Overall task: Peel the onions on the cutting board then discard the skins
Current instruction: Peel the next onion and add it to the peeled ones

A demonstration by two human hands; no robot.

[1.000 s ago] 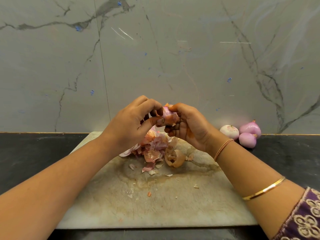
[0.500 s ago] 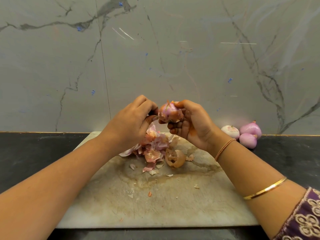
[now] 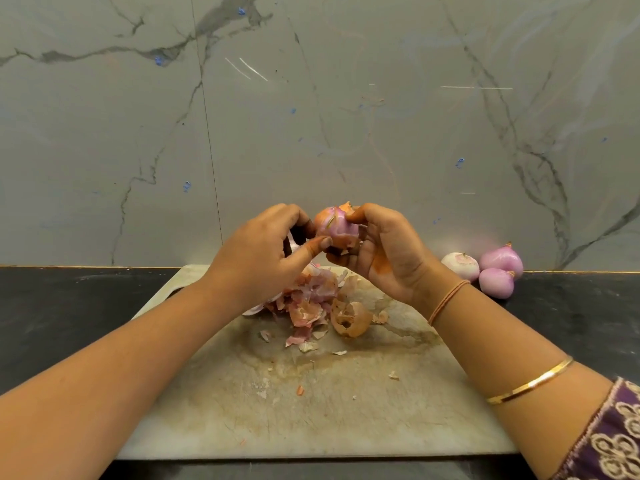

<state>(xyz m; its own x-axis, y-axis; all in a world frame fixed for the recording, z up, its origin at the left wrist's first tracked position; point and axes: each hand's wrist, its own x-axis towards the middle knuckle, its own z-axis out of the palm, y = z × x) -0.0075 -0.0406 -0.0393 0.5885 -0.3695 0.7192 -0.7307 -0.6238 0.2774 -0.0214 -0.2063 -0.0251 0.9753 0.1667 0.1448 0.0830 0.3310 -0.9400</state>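
Your right hand (image 3: 388, 251) has its grip curled round the onion (image 3: 336, 226), held up in the air above the far end of the cutting board (image 3: 346, 410), with the thumb over the top where a flap of orange skin sticks up. Your left hand (image 3: 263, 251) meets it from the other side: the thumb presses on the onion's lower left and the curled fingers close on its upper left, so that grip is narrow and pinching the onion. Something pale shows inside the left palm, perhaps a strip of skin, but the view is too poor to be sure. Part of the onion shows bare purple; brown skin clings to its top and underside. Below your hands, the skins (image 3: 311, 299) lie heaped on the board, with small flakes scattered nearer you. Three peeled onions (image 3: 498, 268) sit together on the dark desk (image 3: 52, 313), just off the board's far right corner, against the marble wall (image 3: 311, 116).
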